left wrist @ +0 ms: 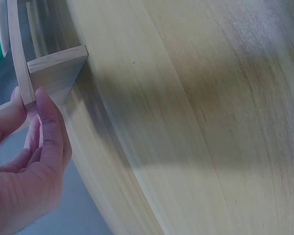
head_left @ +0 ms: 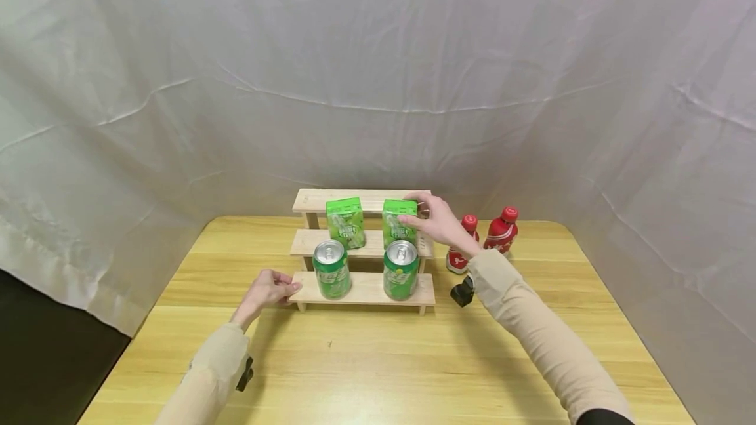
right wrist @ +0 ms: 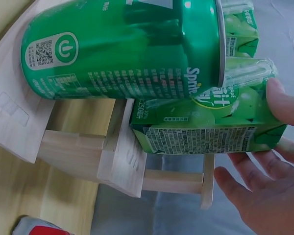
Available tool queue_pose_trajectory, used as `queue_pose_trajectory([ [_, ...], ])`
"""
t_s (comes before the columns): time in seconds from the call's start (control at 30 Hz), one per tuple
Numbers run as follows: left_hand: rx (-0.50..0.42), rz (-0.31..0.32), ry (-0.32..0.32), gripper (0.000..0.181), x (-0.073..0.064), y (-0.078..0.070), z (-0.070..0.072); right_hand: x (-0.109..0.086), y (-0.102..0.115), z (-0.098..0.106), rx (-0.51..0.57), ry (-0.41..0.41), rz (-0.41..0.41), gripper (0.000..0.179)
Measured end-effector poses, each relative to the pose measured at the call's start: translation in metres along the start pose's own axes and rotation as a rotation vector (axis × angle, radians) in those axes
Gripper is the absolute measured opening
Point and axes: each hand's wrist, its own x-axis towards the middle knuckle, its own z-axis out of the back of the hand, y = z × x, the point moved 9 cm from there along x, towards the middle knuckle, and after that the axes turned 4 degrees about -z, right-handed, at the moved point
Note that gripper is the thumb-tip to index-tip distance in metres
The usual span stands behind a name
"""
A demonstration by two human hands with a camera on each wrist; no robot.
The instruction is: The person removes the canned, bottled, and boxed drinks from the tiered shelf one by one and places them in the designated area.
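Observation:
A three-tier wooden display rack [head_left: 366, 287] stands on the table. My left hand [head_left: 268, 289] pinches the left end of its lowest shelf, thumb above and fingers beneath, as the left wrist view shows. On the middle shelf are two green juice boxes, a left one [head_left: 345, 225] and a right one [head_left: 396, 223]. My right hand [head_left: 440, 220] holds the right box near its top, with the thumb on the front and the fingers behind. Two green Sprite cans, left [head_left: 333, 275] and right [right wrist: 112, 54], stand upright on the lowest shelf in front of the boxes.
Two red bottles with red caps stand right of the rack; the nearer bottle [head_left: 456, 261] is partly hidden by my right forearm, the farther one [head_left: 501, 236] behind it. The top shelf [head_left: 378, 199] is bare. A grey-white curtain [head_left: 378, 84] hangs behind the wooden table [head_left: 366, 372].

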Motion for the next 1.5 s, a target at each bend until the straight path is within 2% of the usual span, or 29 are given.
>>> queue_pose_trajectory([
  [0.43, -0.026, -0.003, 0.005, 0.040, -0.001, 0.000, -0.001, -0.009, 0.001, 0.003, 0.019, -0.083, 0.015, 0.041],
  [0.67, -0.022, 0.010, 0.002, 0.039, 0.000, -0.001, -0.002, -0.014, -0.004, 0.008, 0.007, -0.119, -0.027, 0.044],
  [0.97, -0.015, 0.002, 0.006, 0.038, -0.001, -0.001, -0.002, -0.023, 0.006, 0.016, 0.050, -0.151, 0.023, 0.042],
  [1.13, -0.021, 0.002, -0.002, 0.037, 0.000, 0.000, -0.001, -0.028, 0.010, 0.031, 0.076, -0.193, 0.054, 0.041],
  [1.5, -0.013, -0.001, 0.006, 0.037, -0.002, -0.003, -0.002, -0.051, 0.010, 0.074, 0.051, -0.230, 0.037, 0.038],
])
